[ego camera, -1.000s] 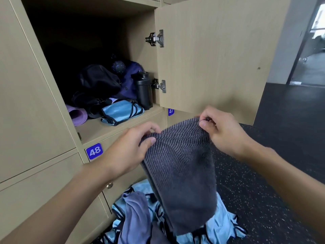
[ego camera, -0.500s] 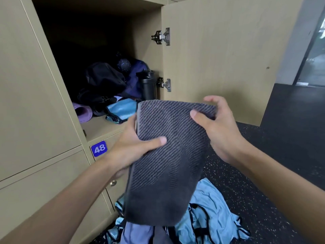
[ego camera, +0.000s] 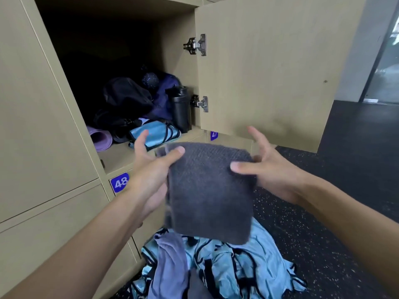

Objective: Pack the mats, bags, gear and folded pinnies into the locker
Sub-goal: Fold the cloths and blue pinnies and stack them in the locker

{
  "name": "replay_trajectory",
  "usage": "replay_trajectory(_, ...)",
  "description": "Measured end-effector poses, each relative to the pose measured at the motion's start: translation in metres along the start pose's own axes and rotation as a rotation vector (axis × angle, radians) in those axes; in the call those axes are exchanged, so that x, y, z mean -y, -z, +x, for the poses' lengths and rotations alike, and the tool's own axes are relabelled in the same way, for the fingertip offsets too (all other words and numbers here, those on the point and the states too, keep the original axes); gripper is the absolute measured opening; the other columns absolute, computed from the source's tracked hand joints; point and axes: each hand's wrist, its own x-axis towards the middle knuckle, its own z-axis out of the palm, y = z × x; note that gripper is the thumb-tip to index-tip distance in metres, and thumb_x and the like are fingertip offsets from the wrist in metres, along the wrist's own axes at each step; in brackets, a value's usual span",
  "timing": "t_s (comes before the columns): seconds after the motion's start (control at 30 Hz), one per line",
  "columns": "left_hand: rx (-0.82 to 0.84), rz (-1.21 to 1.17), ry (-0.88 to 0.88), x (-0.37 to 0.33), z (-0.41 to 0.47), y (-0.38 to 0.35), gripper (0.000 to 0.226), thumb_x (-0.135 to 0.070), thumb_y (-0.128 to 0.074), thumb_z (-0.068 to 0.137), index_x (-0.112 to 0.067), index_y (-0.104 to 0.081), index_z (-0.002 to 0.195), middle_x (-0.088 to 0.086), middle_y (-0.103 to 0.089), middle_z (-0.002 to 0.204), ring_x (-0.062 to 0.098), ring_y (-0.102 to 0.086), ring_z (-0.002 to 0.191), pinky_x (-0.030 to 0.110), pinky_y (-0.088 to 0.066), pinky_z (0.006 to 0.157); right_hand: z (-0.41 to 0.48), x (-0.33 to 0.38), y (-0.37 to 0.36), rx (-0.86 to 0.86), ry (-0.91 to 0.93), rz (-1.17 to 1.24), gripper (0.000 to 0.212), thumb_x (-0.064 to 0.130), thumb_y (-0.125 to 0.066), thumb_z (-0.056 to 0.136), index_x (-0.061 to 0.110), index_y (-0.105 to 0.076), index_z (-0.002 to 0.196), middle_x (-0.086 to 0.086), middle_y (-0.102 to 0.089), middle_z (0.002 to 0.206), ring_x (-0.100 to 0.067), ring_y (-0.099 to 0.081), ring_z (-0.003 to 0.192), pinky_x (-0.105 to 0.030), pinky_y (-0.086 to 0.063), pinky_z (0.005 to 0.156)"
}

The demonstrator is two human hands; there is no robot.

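A person's left hand [ego camera: 149, 171] and right hand [ego camera: 271, 171] hold a folded grey towel [ego camera: 207, 190] up between them in front of an open locker [ego camera: 121, 157]. The hands are apart, one at each side edge of the towel. The left thumb lies across the towel's upper left corner, the palm sits behind the cloth and the forefinger is lifted clear. The right thumb presses on the front at the right edge, while the other right fingers fan out beyond that edge. The towel hangs below both hands, blurred at its lower end. Directly beneath it, on the dark speckled floor [ego camera: 345, 190], lies a loose heap of light blue pinnies [ego camera: 241, 262] with black trim, a purple cloth [ego camera: 172, 255] draped over its left side. Just past the left hand's fingertips, on the locker shelf, sits one folded blue pinny [ego camera: 156, 134]. Left of it lies a rolled purple mat [ego camera: 100, 138]. Behind them are dark bags [ego camera: 127, 98], and a black bottle [ego camera: 181, 108] stands upright at the right wall. Above the right hand, the locker door [ego camera: 269, 72] stands swung open on two metal hinges [ego camera: 197, 45]. A blue label [ego camera: 119, 182] reading 48 is beside the left wrist.
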Motion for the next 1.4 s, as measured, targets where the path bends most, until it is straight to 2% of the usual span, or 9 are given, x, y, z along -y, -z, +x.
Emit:
replay_trajectory(0.2,0.193,0.271,0.141,0.012,-0.012,0.010,0.091,0.009,-0.077,0.073,-0.043,-0.043,0.139,0.014,-0.074,0.107,0.023,-0.075,0.089,0.033,-0.061,0.067,0.003,-0.005,-0.003,-0.154,0.069,0.145,0.063,-0.009,-0.058,0.090,0.032,-0.047,0.137,-0.013,-0.065,0.105,-0.023,-0.069,0.088,-0.034,-0.057,0.072)
replay_trajectory(0.33,0.139,0.347,0.028,0.003,-0.002,0.008,0.056,0.009,-0.076,0.076,-0.020,-0.064,0.122,0.012,-0.074,0.108,0.024,-0.073,0.094,0.031,-0.059,0.075,0.000,-0.004,0.001,-0.061,0.055,-0.033,0.058,-0.009,-0.066,0.085,0.016,-0.053,0.136,-0.005,-0.067,0.116,-0.017,-0.069,0.101,-0.026,-0.055,0.083)
replay_trajectory(0.5,0.223,0.606,-0.054,-0.005,0.000,0.019,0.053,0.005,-0.081,0.073,-0.017,-0.065,0.119,0.003,-0.075,0.103,0.015,-0.073,0.091,0.019,-0.057,0.069,0.004,-0.001,0.001,-0.097,0.117,-0.063,0.040,-0.012,-0.066,0.083,0.019,-0.065,0.108,-0.004,-0.074,0.104,-0.017,-0.072,0.096,-0.027,-0.057,0.081)
replay_trajectory(0.7,0.235,1.056,-0.399,-0.014,0.003,0.025,0.009,-0.030,-0.079,0.081,-0.022,-0.076,0.085,-0.002,-0.070,0.094,0.015,-0.061,0.103,0.036,-0.051,0.088,0.004,-0.003,0.002,-0.101,0.165,-0.251,0.019,0.003,-0.065,0.091,0.013,-0.065,0.107,-0.005,-0.071,0.101,-0.011,-0.069,0.090,-0.023,-0.052,0.078)
replay_trajectory(0.83,0.292,0.673,-0.307,-0.015,-0.004,0.018,0.017,-0.023,-0.070,0.089,-0.010,-0.071,0.100,0.010,-0.074,0.099,0.017,-0.067,0.091,0.035,-0.054,0.082,0.004,0.002,0.000,-0.108,0.219,-0.152,0.018,0.013,-0.066,0.091,0.015,-0.059,0.108,0.001,-0.067,0.100,-0.004,-0.066,0.086,-0.021,-0.048,0.078)
replay_trajectory(1.03,0.108,0.251,-0.221,-0.022,-0.009,0.006,0.007,-0.014,-0.062,0.096,-0.014,-0.068,0.101,0.004,-0.073,0.090,0.016,-0.069,0.078,0.032,-0.058,0.072,0.000,-0.003,-0.017,0.058,0.042,0.033,0.089,0.010,-0.081,0.059,0.039,-0.037,0.131,0.004,-0.060,0.122,-0.016,-0.067,0.104,-0.040,-0.055,0.087)
replay_trajectory(1.13,0.023,0.206,-0.113,-0.020,-0.006,0.012,0.040,-0.023,-0.075,0.087,-0.013,-0.056,0.121,0.008,-0.071,0.107,0.016,-0.072,0.080,0.033,-0.059,0.065,0.004,0.000,-0.023,-0.034,0.080,0.137,0.089,-0.006,-0.074,0.074,0.043,-0.034,0.137,-0.002,-0.062,0.117,-0.019,-0.074,0.086,-0.038,-0.060,0.067)
replay_trajectory(1.27,0.134,0.331,0.018,-0.003,-0.012,0.015,0.129,-0.020,-0.096,0.057,-0.047,-0.015,0.153,-0.007,-0.057,0.136,0.016,-0.066,0.113,0.046,-0.055,0.095,0.005,0.001,-0.019,-0.161,0.154,0.175,0.091,-0.005,-0.069,0.082,0.047,-0.028,0.144,-0.005,-0.062,0.113,-0.022,-0.074,0.085,-0.041,-0.061,0.065)
replay_trajectory(1.4,0.210,0.256,-0.072,0.000,-0.015,0.012,0.118,0.009,-0.074,0.076,-0.059,-0.012,0.148,-0.001,-0.071,0.121,0.019,-0.072,0.103,0.043,-0.060,0.083,0.004,0.002,-0.012,-0.200,0.147,0.246,0.079,0.001,-0.065,0.089,0.042,-0.029,0.145,-0.008,-0.064,0.111,-0.026,-0.074,0.082,-0.042,-0.061,0.063)
